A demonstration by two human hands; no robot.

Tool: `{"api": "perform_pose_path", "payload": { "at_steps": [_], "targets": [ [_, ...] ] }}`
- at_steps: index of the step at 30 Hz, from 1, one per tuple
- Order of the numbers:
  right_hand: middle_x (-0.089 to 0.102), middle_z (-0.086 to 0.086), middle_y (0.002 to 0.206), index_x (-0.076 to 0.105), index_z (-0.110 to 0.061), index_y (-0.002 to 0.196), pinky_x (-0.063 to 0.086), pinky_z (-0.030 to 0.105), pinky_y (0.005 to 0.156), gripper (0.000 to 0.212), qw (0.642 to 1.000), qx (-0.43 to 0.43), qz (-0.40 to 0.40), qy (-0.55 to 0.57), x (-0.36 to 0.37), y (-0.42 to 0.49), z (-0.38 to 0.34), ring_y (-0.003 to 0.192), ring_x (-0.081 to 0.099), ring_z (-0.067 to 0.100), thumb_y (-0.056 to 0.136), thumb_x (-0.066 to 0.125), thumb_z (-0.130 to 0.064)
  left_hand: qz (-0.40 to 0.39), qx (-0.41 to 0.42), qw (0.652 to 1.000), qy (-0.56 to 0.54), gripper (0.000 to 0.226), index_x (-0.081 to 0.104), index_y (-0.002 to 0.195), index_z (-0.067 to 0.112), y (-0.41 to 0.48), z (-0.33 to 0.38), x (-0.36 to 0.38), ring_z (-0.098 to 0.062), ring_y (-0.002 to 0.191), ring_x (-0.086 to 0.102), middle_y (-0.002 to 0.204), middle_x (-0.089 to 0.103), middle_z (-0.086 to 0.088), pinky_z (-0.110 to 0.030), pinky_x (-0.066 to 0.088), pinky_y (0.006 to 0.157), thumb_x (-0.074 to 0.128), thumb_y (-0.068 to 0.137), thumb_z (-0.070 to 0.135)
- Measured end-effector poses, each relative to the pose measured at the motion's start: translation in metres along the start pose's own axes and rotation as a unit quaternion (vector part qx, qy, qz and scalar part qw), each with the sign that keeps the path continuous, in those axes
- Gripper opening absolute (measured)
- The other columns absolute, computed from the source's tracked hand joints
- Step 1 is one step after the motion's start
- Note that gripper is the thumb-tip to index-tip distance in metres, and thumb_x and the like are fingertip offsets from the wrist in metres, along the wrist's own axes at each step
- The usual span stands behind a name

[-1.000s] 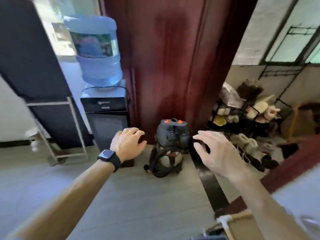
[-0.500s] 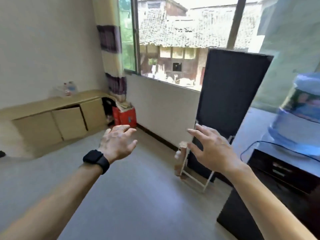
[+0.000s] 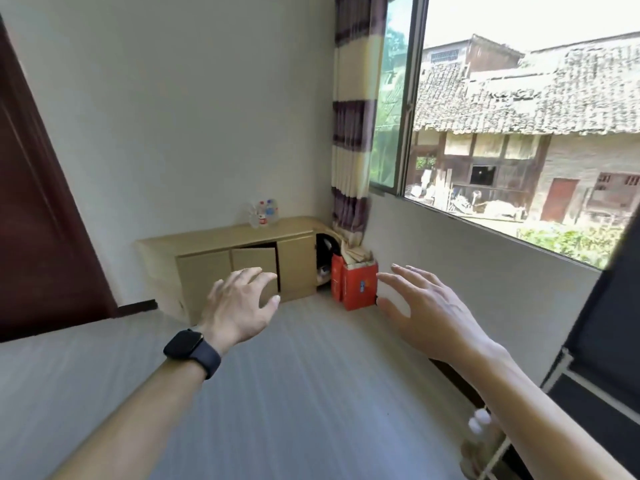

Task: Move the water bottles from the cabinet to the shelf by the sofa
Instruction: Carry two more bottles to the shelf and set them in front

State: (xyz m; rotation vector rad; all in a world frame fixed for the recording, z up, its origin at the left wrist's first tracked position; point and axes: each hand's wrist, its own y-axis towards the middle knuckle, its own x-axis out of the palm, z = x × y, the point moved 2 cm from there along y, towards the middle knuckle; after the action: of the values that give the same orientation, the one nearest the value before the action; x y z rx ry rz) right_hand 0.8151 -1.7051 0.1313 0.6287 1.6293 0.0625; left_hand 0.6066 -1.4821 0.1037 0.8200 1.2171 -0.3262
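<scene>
A low light-wood cabinet (image 3: 207,242) stands against the far wall, one of its doors slightly ajar. On its top, near the right end, a cluster of clear water bottles (image 3: 264,213) with red and blue labels stands, too blurred to count. My left hand (image 3: 240,304), a dark watch on its wrist, is held out in front of me with fingers spread and holds nothing. My right hand (image 3: 427,311) is likewise stretched forward, fingers straight, holding nothing. Both hands are far short of the cabinet. No sofa or shelf is in view.
A red carton (image 3: 355,285) sits on the floor in the corner beside the cabinet, under a striped curtain (image 3: 351,126). A big window (image 3: 519,116) fills the right wall. A dark panel on a white frame (image 3: 602,341) stands at the right. A dark red door (image 3: 38,220) is at the left.
The view has swung left, from the water dispenser and vacuum past the window to the cabinet corner. The cabinet is now nearer and centred. Both hands stay raised and hold nothing.
</scene>
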Motion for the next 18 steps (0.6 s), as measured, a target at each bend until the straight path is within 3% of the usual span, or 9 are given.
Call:
{"api": "perform_pose_path", "payload": {
  "at_steps": [9,18],
  "targets": [
    [0.036,-0.015,0.155,0.04,-0.042,0.145,0.024,0.035,0.118,0.05,0.998,-0.067,0.019,0.007,0.044,0.183,0.036,0.146,0.023,0.011,0.098,0.036,-0.058,0.006,-0.074,0.995,0.065,0.048,0.048,0.139,0.038,0.123,-0.06,0.033,-0.015,0.137,0.038,0.149,0.044,0.009,-0.038,0.034,0.106,0.046,0.093,0.053],
    [0.034,-0.018,0.156,0.041,-0.044,0.144,0.022,0.032,0.119,0.048,0.995,-0.095,0.02,0.032,0.137,0.358,0.034,0.147,0.02,0.007,0.098,0.038,-0.058,0.01,-0.114,0.991,0.07,0.045,0.052,0.134,0.039,0.264,-0.157,0.093,-0.014,0.134,0.041,0.145,0.048,0.011,-0.038,0.035,0.104,0.047,0.093,0.054]
  ]
}}
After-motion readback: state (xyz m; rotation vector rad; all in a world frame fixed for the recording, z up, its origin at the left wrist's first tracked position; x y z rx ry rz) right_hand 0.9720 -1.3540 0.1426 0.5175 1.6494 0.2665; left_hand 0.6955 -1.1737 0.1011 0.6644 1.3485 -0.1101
